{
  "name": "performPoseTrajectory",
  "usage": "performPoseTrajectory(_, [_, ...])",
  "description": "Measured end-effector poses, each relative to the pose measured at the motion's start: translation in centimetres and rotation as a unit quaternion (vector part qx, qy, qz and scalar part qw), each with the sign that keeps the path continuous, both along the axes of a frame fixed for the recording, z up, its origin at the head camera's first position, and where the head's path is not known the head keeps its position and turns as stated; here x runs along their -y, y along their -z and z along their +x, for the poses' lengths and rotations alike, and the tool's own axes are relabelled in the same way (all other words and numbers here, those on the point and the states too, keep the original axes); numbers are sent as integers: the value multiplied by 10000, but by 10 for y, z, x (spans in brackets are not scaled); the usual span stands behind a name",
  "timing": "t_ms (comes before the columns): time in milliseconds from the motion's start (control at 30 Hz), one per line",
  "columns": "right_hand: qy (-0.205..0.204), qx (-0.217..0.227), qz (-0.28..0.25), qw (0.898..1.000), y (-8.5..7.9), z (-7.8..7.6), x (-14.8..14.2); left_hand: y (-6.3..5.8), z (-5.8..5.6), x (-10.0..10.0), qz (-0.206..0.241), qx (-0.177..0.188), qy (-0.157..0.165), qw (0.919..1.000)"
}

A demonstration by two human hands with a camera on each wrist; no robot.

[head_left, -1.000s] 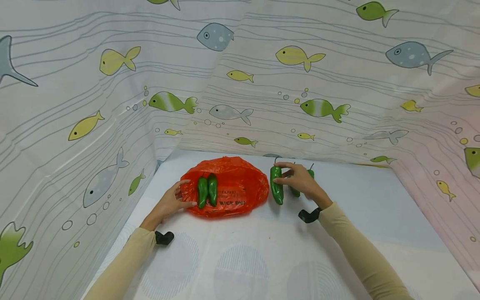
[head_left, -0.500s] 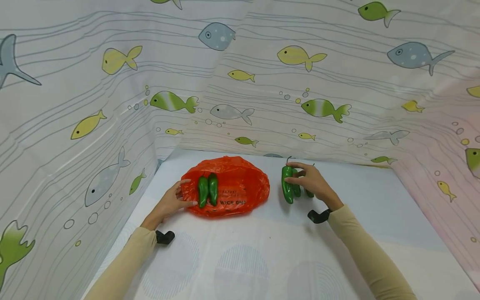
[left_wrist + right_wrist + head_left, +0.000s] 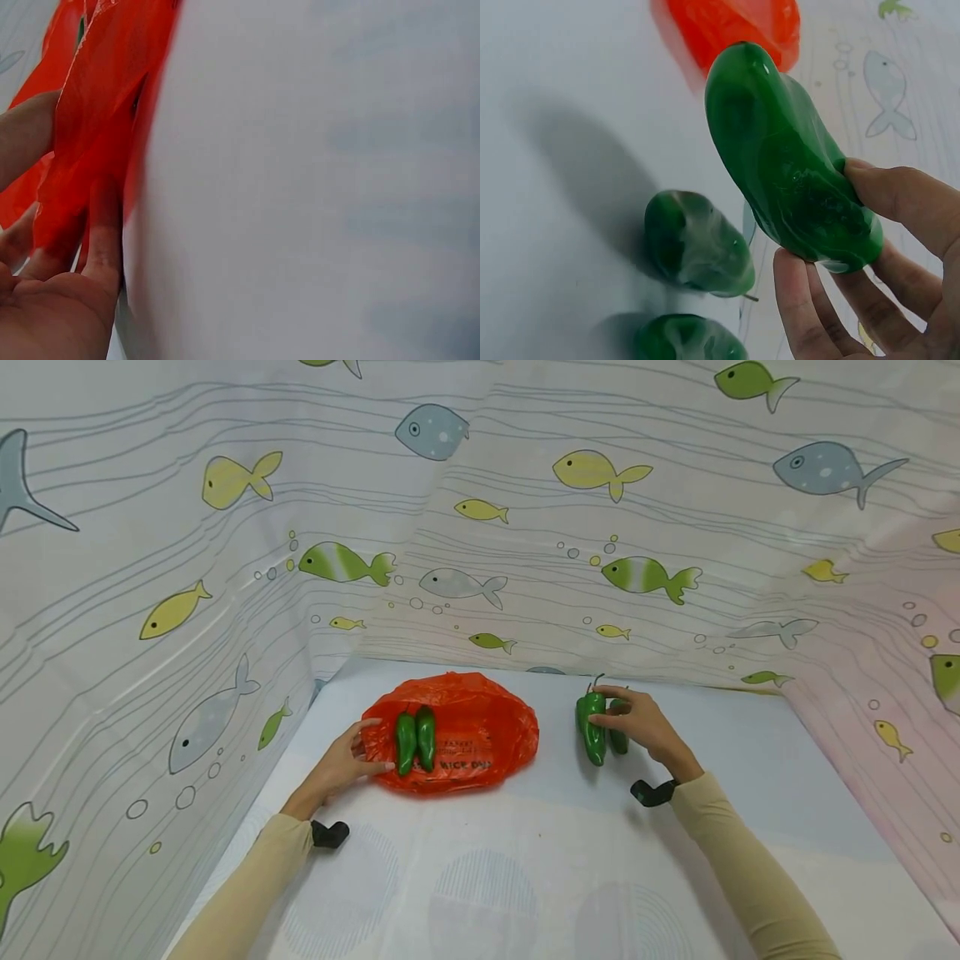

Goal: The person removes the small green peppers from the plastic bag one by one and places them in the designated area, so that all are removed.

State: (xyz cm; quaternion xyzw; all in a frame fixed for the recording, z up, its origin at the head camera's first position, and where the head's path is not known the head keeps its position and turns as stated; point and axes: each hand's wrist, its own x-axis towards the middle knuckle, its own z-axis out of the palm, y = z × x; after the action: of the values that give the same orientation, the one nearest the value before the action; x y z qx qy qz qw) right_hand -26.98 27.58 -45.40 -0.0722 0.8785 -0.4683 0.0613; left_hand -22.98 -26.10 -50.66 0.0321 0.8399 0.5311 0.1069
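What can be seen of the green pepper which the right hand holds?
The green pepper is long, smooth and glossy, with shallow dents, a rounded tip and a thin curved stem. It looks whole where visible; whether real or artificial, I cannot tell. The right hand pinches it between thumb and fingers near the stem end, the tip free. It is held above the pale table, right of the red bag, stem toward the far side.

Peppers (image 3: 593, 739) are green, the bag (image 3: 495, 722) red, sleeves (image 3: 750, 864) beige, the walls (image 3: 525, 547) fish-patterned.
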Motion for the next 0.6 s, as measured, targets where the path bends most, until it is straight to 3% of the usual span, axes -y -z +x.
performPoseTrajectory(333, [175, 103, -166, 9997, 3, -1, -18, -1, 0, -3, 1, -19, 30, 10000])
performPoseTrajectory(400, [225, 99, -208, 9995, 4, -1, -22, -11, 5, -7, 48, -6, 49, 10000])
performPoseTrajectory(500, [258, 90, -229, 9994, 6, -1, -28, -15, 6, -9, 120, 49, 30, 9999])
performPoseTrajectory(600, [287, 76, -275, 9992, 8, -2, -34, -12, 5, -7, 104, -3, 48, 9999])
